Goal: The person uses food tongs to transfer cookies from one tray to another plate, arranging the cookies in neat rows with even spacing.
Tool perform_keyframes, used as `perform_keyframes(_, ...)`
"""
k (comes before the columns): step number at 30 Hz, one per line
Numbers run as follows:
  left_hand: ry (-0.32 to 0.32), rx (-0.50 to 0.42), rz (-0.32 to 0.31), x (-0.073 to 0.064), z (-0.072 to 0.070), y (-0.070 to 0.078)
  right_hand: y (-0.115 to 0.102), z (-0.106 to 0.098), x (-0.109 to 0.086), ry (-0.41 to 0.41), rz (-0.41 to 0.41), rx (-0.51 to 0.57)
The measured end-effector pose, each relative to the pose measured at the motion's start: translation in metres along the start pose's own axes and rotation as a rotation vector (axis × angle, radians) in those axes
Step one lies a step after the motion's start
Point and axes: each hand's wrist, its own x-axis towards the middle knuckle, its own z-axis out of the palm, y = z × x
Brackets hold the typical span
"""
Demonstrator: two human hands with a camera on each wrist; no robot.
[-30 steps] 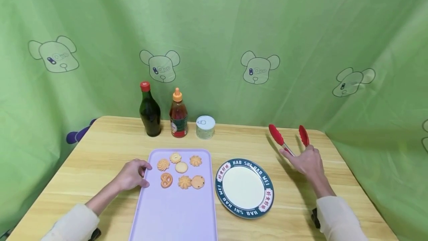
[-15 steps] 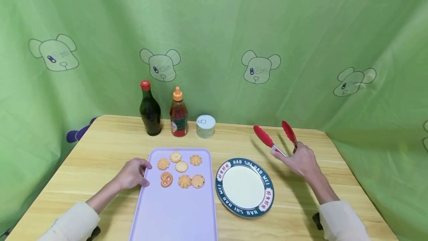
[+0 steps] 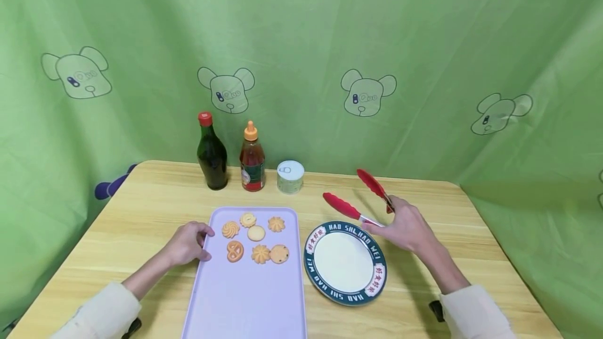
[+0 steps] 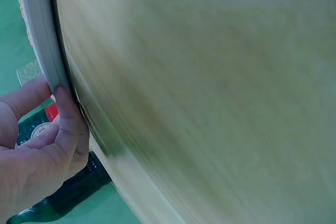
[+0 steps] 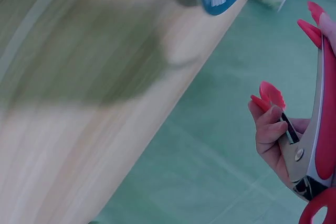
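Note:
My left hand (image 3: pixel 187 245) holds the left edge of a lilac tray (image 3: pixel 245 302); in the left wrist view thumb and fingers pinch its rim (image 4: pixel 44 35). Several cookies lie on the tray's far half, among them a pretzel-shaped cookie (image 3: pixel 234 251) and a round cookie (image 3: pixel 279 254). My right hand (image 3: pixel 407 226) grips red-tipped tongs (image 3: pixel 341 205) with their arms spread apart, above the far right side of a plate (image 3: pixel 344 263) with a dark green lettered rim. Nothing is between the tong tips. In the right wrist view the tongs' metal hinge end (image 5: pixel 299 156) shows beside the fingers.
Along the table's back edge stand a dark green bottle (image 3: pixel 212 158) with a red cap, a sauce bottle (image 3: pixel 252 164) with an orange tip, and a tin can (image 3: pixel 290 177). A green curtain (image 3: pixel 297 30) hangs behind the wooden table (image 3: pixel 118 224).
My right hand has carried the tongs leftward, from right of the plate to over its far right edge, with the tips now pointing more to the left. The left hand stays at the tray.

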Motion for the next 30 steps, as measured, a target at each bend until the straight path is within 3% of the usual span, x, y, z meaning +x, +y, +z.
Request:
perform_keyframes(9, 0.002, 0.003, 0.007, 0.001, 0.0, 0.001, -0.029, 0.01, -0.004, -0.07, -0.09, -0.03)
perform_keyframes(21, -0.007, 0.003, 0.008, 0.0, 0.0, 0.003, -0.052, 0.026, -0.012, -0.138, -0.206, -0.024)
perform_keyframes(30, 0.003, 0.012, 0.008, 0.0, 0.0, 0.003, -0.067, 0.034, -0.021, -0.218, -0.236, -0.015)
